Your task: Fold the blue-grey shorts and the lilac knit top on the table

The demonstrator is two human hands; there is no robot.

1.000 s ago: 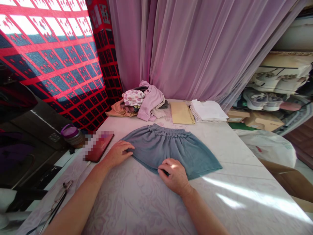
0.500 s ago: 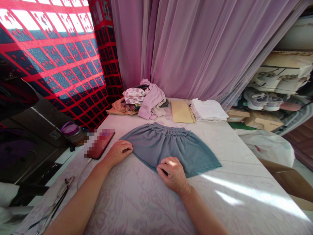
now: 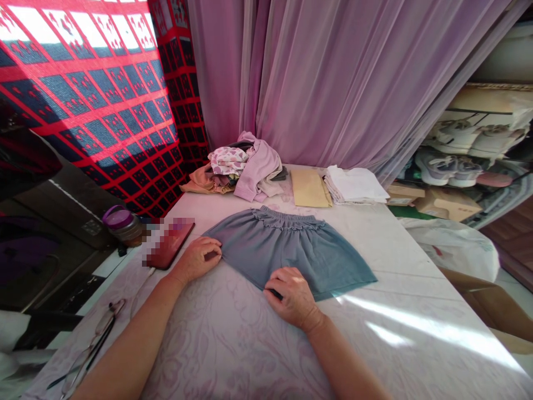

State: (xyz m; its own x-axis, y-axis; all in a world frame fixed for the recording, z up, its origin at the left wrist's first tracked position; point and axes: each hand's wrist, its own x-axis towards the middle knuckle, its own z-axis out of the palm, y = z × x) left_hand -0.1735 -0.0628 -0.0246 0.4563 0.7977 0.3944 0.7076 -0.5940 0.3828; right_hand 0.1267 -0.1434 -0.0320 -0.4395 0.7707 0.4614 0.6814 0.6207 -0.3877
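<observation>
A flared blue-grey garment (image 3: pixel 291 250), a skirt or wide shorts, lies spread on the table, its gathered, frilled waistband facing away from me. I cannot tell which of the two it is. At the left end of its hem, my left hand (image 3: pixel 200 258) is closed, thumb and fingertips pinching the edge. My right hand (image 3: pixel 293 297) has curled fingers pinched at the near middle of the hem and covers part of that edge. The right corner of the garment lies flat and untouched.
A clothes pile (image 3: pixel 245 169) sits at the back, beside a folded yellow cloth (image 3: pixel 310 188) and folded white cloths (image 3: pixel 356 185). A phone (image 3: pixel 172 244) with a cable lies near my left hand; glasses (image 3: pixel 94 344) rest at the left edge. Curtains (image 3: pixel 325 83) hang behind.
Both hands have shifted very slightly left, still at the hem. The garment keeps almost the same place, and the view has moved a little.
</observation>
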